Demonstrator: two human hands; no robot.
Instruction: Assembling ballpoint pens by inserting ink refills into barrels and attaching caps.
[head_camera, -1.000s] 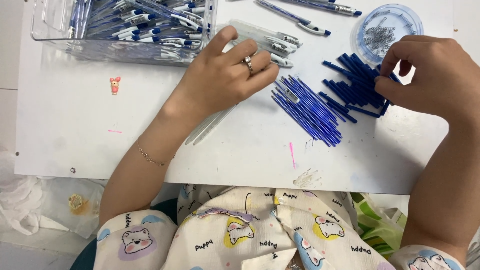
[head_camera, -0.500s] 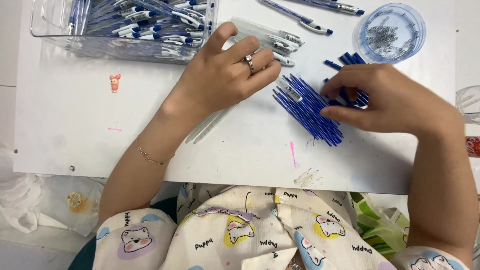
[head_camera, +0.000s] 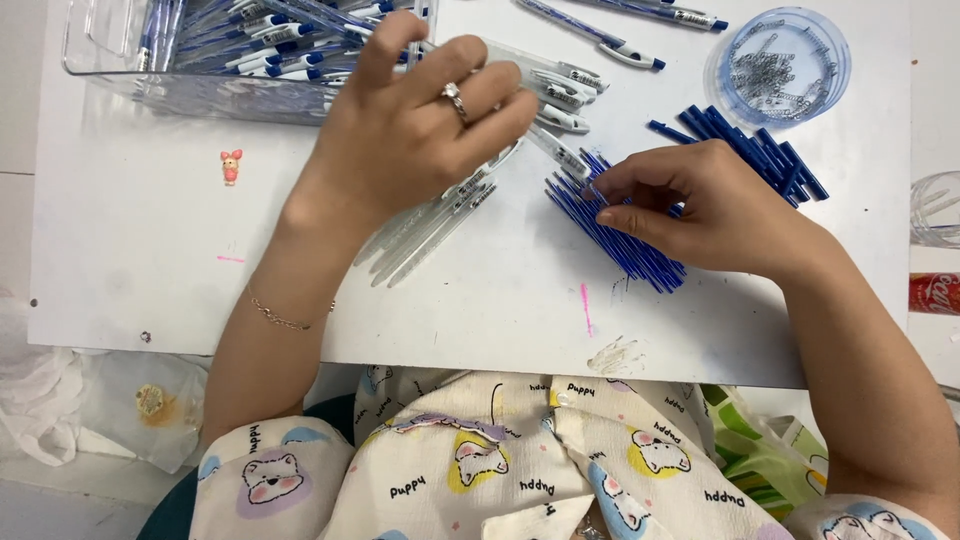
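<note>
Your right hand (head_camera: 700, 205) pinches one thin blue refill (head_camera: 625, 235) from the pile on the white table (head_camera: 150, 250). Your left hand (head_camera: 420, 120), fingers loosely spread, rests on clear pen barrels (head_camera: 430, 225). Refills look light, bendy, slippery; grip mid-length.

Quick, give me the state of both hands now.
Left hand: open, resting on clear pen barrels.
Right hand: fingertips pinching a blue refill.
</note>
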